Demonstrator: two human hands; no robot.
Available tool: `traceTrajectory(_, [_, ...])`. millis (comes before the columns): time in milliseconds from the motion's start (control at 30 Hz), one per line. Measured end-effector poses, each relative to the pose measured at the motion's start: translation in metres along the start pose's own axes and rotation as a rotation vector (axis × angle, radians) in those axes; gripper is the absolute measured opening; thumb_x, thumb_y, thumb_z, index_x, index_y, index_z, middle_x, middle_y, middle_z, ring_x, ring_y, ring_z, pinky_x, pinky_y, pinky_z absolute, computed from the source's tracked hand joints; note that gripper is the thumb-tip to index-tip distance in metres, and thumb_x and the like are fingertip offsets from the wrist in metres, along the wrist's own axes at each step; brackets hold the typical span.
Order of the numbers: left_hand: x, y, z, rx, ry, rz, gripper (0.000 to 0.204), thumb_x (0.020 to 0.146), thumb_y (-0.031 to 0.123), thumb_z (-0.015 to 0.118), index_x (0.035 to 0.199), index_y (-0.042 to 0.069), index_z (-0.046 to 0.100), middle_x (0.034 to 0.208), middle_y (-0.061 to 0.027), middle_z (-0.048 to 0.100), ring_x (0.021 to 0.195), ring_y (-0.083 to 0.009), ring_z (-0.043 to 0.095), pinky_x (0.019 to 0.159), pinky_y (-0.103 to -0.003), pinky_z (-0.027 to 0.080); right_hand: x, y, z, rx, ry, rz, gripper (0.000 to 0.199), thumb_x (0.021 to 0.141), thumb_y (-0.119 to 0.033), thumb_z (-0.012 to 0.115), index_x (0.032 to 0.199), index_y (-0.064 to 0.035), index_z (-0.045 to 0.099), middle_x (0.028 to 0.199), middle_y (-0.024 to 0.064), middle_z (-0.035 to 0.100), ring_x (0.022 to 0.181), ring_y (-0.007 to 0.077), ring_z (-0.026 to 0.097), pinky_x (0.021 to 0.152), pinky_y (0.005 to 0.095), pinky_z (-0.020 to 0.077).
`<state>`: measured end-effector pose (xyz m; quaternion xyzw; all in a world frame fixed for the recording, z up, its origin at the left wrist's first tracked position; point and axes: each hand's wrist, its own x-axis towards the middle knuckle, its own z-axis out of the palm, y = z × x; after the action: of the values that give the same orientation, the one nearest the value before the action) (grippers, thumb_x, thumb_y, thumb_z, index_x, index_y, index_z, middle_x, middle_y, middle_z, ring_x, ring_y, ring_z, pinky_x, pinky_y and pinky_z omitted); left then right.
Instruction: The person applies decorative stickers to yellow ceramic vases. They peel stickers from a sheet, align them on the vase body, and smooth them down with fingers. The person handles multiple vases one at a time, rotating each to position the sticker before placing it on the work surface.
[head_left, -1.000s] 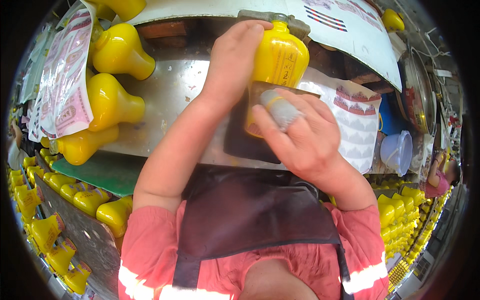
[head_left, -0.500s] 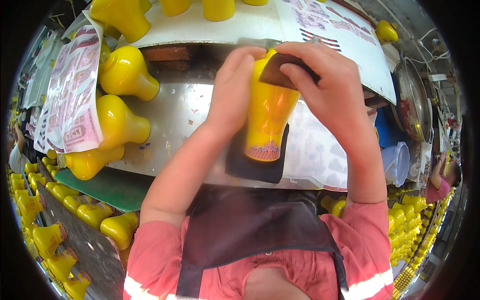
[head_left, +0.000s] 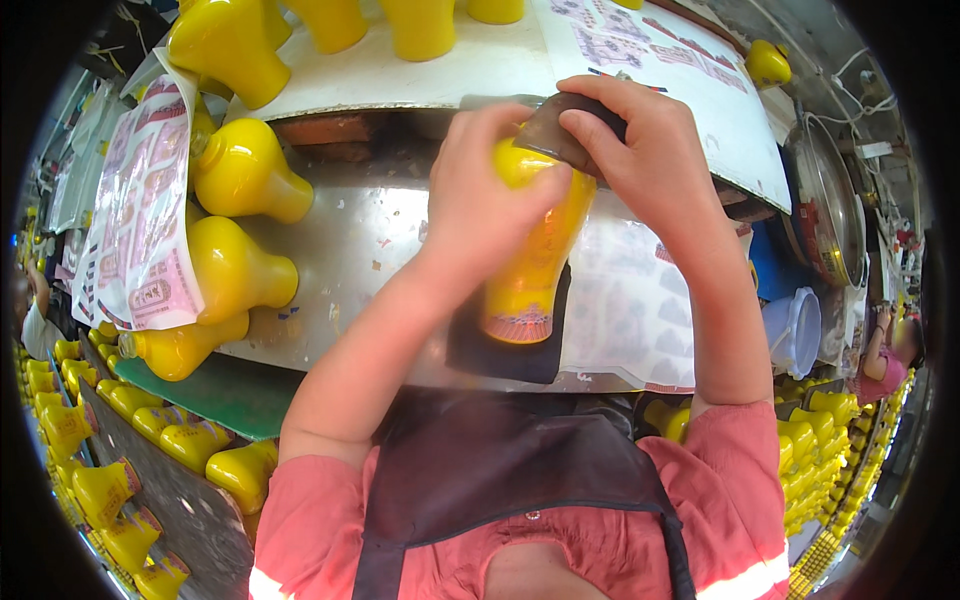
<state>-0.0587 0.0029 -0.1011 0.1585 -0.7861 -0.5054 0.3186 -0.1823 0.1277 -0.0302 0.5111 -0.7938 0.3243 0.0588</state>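
While left hand (head_left: 480,200) grips yellow plastic bottle (head_left: 530,270); right hand (head_left: 650,160) pinches dark rubbing pad (head_left: 565,135); advisably press evenly.

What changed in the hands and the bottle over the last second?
The right hand moved its dark pad from the lower body of the yellow plastic bottle to its far end. The left hand kept its grip, and the bottle stayed on the dark mat.

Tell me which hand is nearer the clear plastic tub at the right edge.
Right. The right hand, pressing a dark pad on the yellow vase, lies toward the tub; the left hand grips the vase's far side.
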Motion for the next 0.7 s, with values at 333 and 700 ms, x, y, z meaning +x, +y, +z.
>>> traceTrajectory(333, [0.013, -0.004, 0.001, -0.154, -0.029, -0.176, 0.024, 0.095, 0.015, 0.065, 0.112, -0.002, 0.068, 0.113, -0.0062, 0.063, 0.100, -0.0121, 0.061, 0.089, -0.028, 0.050, -0.058, -0.010, 0.008, -0.152, 0.321, -0.290, 0.029, 0.078, 0.005, 0.081, 0.104, -0.0073, 0.076, 0.097, 0.0105, 0.076, 0.083, 0.0254, 0.074, 0.073, 0.0351, 0.0594])
traceTrajectory(700, [0.002, 0.002, -0.010, -0.209, -0.066, -0.130, 0.028, 0.099, 0.023, 0.067, 0.117, 0.003, 0.070, 0.112, -0.0055, 0.066, 0.103, -0.0142, 0.062, 0.095, -0.029, 0.049, -0.100, -0.046, 0.029, 0.016, -0.001, -0.646, 0.023, 0.073, -0.010, 0.077, 0.095, -0.0081, 0.073, 0.089, 0.0078, 0.067, 0.088, 0.0259, 0.070, 0.075, 0.0380, 0.0585])
